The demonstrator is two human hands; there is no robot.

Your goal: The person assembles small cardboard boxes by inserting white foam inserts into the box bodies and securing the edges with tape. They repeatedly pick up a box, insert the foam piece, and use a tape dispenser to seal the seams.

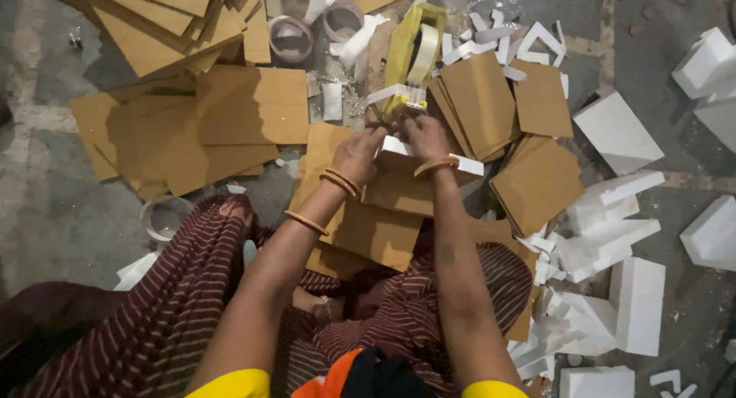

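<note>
Nearest the camera, across our lap in the striped cloth (176,306), our two arms reach forward over loose cardboard sheets (368,229) lying on the floor. Just beyond, our left hand (359,154) and right hand (426,137) sit close together, both clamped on a small packet (399,179) of cardboard with white foam showing at its top edge. It rests on the sheets right below the yellow tape dispenser (414,53). We judge the taping step is in hand; sealing it would call for a firm grip on the packet while tape is drawn toward us. Farther off lie a cardboard stack (161,22), tape rolls (290,37) and, to the right, white foam blocks (617,129).
</note>
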